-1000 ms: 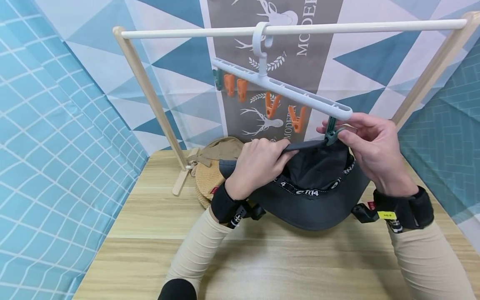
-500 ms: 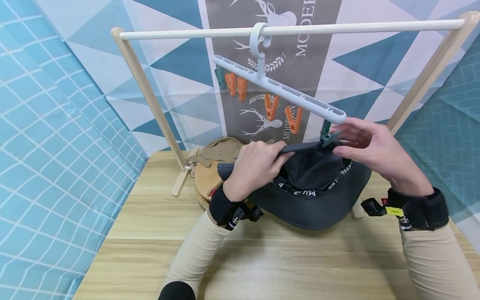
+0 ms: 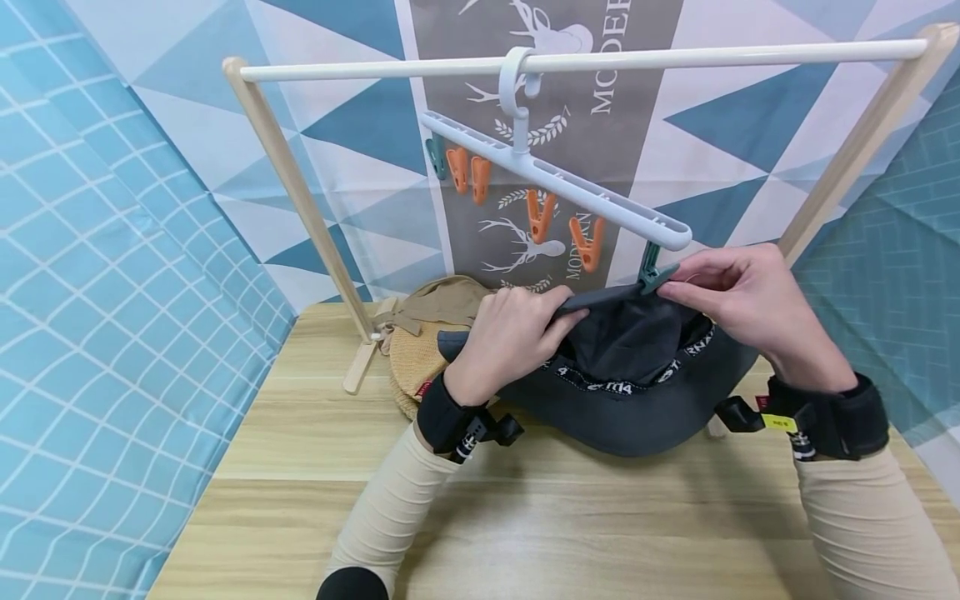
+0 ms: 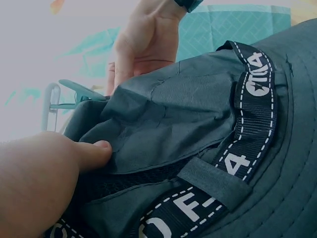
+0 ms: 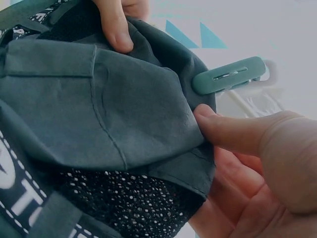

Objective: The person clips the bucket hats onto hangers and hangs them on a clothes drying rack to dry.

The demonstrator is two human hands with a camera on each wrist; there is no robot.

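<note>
A dark grey bucket hat [image 3: 637,421] with a lettered inner band hangs crown edge up below the right end of a pale blue clip hanger [image 3: 592,198]. My left hand [image 3: 504,337] pinches the hat's upper edge, thumb inside the crown in the left wrist view. A dark green clothespin [image 3: 651,273] on the hanger grips that edge farther right. Just right of the clothespin, my right hand [image 3: 742,300] pinches the hat fabric between thumb and fingers; in the right wrist view its thumb presses the hat [image 5: 143,109] beside the green clothespin [image 5: 230,74].
The hanger hooks over a white rod [image 3: 360,68] on a wooden stand. Several orange clothespins [image 3: 540,215] and another green clothespin [image 3: 436,157] hang along it. A tan hat [image 3: 442,302] and a yellow straw hat [image 3: 415,362] lie on the wooden table [image 3: 315,467] at the back left.
My right hand let go of the green clothespin, drew back to the right, then came in and took the hat's edge beside it. The hanger's right end shifted slightly left. My left hand kept its hold.
</note>
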